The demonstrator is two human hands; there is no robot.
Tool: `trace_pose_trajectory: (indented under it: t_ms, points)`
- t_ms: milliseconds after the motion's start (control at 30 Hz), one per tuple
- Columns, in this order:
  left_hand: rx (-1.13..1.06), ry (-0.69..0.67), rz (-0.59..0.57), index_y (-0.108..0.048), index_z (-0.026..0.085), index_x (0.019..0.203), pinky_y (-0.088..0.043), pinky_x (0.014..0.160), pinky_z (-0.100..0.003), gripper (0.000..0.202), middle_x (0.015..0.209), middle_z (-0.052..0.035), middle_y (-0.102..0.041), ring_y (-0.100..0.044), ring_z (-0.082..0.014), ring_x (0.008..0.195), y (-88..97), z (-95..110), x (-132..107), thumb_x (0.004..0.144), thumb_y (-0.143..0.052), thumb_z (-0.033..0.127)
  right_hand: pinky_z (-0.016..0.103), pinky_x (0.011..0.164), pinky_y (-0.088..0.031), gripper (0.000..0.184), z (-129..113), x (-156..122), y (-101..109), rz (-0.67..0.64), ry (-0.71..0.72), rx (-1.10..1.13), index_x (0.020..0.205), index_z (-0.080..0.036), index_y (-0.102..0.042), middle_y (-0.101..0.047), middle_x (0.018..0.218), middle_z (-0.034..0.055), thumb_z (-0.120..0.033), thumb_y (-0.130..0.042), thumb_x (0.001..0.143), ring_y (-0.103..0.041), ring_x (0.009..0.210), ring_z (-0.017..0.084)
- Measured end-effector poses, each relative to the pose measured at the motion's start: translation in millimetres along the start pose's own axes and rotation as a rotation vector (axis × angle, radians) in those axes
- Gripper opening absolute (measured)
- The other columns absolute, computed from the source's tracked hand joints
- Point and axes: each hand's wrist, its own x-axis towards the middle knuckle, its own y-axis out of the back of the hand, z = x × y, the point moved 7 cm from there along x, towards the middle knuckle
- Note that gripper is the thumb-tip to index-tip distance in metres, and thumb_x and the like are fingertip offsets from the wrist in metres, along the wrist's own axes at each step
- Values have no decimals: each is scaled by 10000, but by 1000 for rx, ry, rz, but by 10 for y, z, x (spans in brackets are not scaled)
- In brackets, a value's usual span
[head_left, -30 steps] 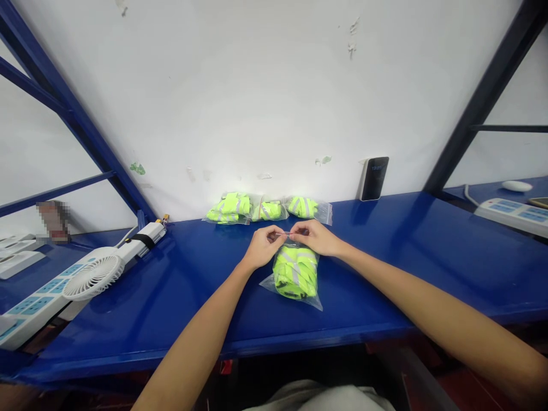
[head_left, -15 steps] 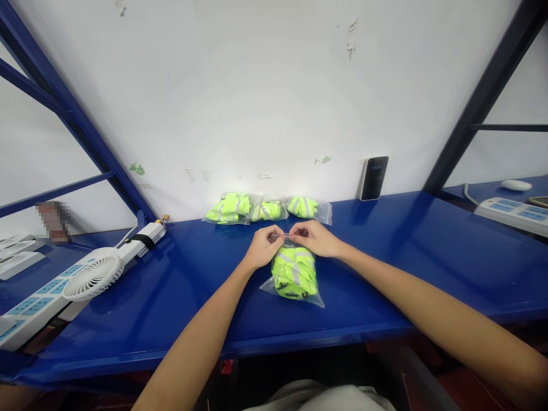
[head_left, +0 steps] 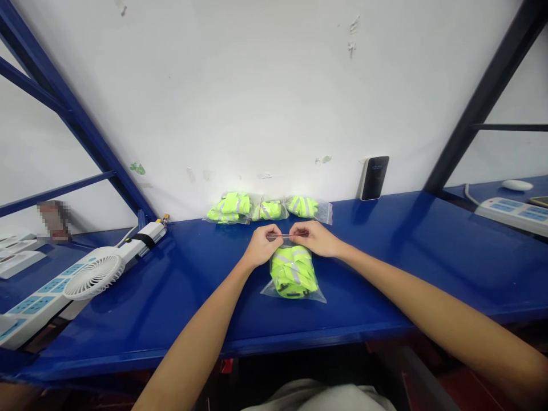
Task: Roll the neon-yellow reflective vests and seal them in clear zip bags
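A clear zip bag (head_left: 317, 295) with a folded neon-yellow reflective vest (head_left: 293, 272) inside lies on the blue table in front of me. My left hand (head_left: 264, 246) pinches the left part of the bag's top edge, where a thin red zip line shows. On the right part of that same edge, the fingers of my right hand (head_left: 314, 237) are closed too. A short stretch of the edge is visible between both hands. The fingertips are partly hidden behind the knuckles.
Several bagged yellow vests (head_left: 231, 205) lie along the wall behind my hands. A dark-screened device (head_left: 374, 178) leans on the wall to the right. At left are a white fan (head_left: 94, 277) and a power strip (head_left: 43, 297) on the blue table (head_left: 180, 308).
The lower part of the bag has risen slightly and its bottom edge sits a little farther from me. Both hands keep their hold with hardly any movement.
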Motion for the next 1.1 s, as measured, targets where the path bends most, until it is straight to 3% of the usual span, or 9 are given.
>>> trace_pose_trajectory:
  t_ms: [167, 367, 567, 833, 1100]
  points:
    - [-20, 26, -59, -687, 129, 793, -448, 635, -225, 173, 769, -37, -673, -598, -139, 703, -67, -70, -9, 799, -637, 295, 256, 643, -422, 171, 20, 1, -39, -8, -29, -12, 819, -152, -662, -663, 767, 24, -290, -570, 861, -581, 694, 149]
    - [-80, 52, -41, -686, 122, 776, -460, 642, -235, 226, 753, -48, -691, -620, -144, 684, -40, -112, 13, 792, -671, 347, 313, 771, -486, 240, 53, 10, 31, -6, -121, 19, 948, -149, -715, -736, 920, 75, -339, -610, 843, -660, 837, 205]
    - [-25, 31, -1, -694, 126, 781, -486, 681, -251, 246, 777, -57, -711, -643, -160, 720, 15, -67, 16, 797, -673, 371, 300, 700, -472, 231, 93, 17, 66, -5, -166, 45, 878, -132, -698, -717, 830, 61, -333, -592, 837, -623, 729, 176]
    - [-111, 163, -50, -755, 114, 880, -517, 708, -283, 341, 870, -104, -762, -688, -205, 782, -19, -150, 7, 769, -722, 434, 290, 710, -485, 203, 96, 12, 65, 22, -181, 49, 873, -131, -715, -733, 843, 75, -307, -623, 828, -648, 764, 182]
    - [-61, 134, -19, -746, 99, 865, -505, 670, -276, 333, 848, -113, -753, -679, -195, 744, 5, -173, 5, 781, -709, 420, 269, 621, -514, 305, 420, -8, 94, -81, -345, 241, 942, -128, -741, -715, 787, 63, -395, -695, 803, -614, 621, 131]
